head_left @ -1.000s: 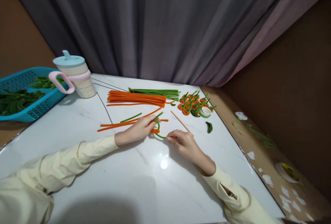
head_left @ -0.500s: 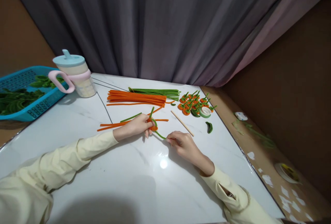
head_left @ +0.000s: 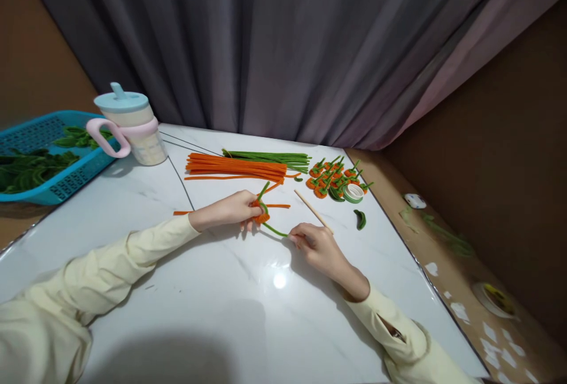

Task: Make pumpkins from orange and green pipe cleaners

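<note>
Between the thumb and fingers of my left hand point(head_left: 239, 208) is a small orange pipe-cleaner pumpkin point(head_left: 262, 217), with a green stem sticking up from its top. A green pipe cleaner point(head_left: 275, 231) runs from it down to the right. My right hand point(head_left: 316, 245) pinches the far end of that green strand, so it spans the gap between both hands. Just beyond the right hand lies a thin wooden stick point(head_left: 313, 210). Loose orange pipe cleaners point(head_left: 279, 206) lie behind the left hand, partly hidden by it.
Bundles of orange pipe cleaners point(head_left: 234, 167) and green pipe cleaners point(head_left: 270, 158) lie farther back. Several finished pumpkins point(head_left: 325, 182) cluster around a tape roll point(head_left: 353, 192); a curled green piece point(head_left: 360, 219) lies nearby. Leftward stand a lidded cup point(head_left: 148, 145) and a blue basket point(head_left: 57, 188).
My left hand has tilted slightly and shifted a little left against the table, covering more of the loose strands. The right hand keeps its pinch on the green strand.
</note>
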{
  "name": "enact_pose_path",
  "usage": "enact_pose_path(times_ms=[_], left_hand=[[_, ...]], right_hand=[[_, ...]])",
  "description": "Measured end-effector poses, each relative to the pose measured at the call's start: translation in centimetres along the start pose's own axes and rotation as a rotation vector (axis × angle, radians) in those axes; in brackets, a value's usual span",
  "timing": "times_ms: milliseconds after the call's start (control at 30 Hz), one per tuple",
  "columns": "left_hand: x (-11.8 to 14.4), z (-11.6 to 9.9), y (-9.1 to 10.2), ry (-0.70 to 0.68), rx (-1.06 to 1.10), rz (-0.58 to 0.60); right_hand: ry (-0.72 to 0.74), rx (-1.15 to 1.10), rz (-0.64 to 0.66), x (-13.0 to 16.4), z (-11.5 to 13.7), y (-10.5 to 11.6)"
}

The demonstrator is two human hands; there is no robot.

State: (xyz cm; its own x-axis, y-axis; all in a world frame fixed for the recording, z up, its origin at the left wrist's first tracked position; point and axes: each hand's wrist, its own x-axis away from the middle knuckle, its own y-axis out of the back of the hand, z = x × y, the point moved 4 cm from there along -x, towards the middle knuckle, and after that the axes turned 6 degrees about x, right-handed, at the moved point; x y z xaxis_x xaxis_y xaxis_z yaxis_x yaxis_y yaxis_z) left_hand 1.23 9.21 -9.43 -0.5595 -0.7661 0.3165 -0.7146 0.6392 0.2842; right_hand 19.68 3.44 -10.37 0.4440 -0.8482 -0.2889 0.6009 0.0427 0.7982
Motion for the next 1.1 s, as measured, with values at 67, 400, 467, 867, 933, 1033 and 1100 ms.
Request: enact_pose_path(times_ms=[67,400,467,867,933,1033,1100], left_hand=[[-0.1,-0.1,0.0,0.026,0.03,0.022],[0.2,0.3,-0.1,0.117,0.339,0.016],[0.1,0.5,-0.5,0.107,0.38,-0.018],[0.2,0.2,-5.7,-0.02,0.636,0.026],[0.0,0.7,-5.9,-0.03,0.678,0.05],[-0.1,1.3,-5.9,-0.033,0.712,0.091],[0.0,1.3,-6.0,-0.045,0.683,0.11]], right_hand=[[-0.009,-0.003,-0.009,0.0,-0.1,0.0],[0.043,0.084,-0.147,0.0,-0.3,0.6],[0.128,0.209,-0.281,0.1,0.6,1.0],[0.291,0.334,-0.282,0.7,3.0,-1.4],[0.267,0.326,-0.268,0.7,2.6,-1.3],[0.262,0.327,-0.255,0.7,2.4,-1.2],[0.284,0.334,-0.274,0.7,2.4,-1.1]])
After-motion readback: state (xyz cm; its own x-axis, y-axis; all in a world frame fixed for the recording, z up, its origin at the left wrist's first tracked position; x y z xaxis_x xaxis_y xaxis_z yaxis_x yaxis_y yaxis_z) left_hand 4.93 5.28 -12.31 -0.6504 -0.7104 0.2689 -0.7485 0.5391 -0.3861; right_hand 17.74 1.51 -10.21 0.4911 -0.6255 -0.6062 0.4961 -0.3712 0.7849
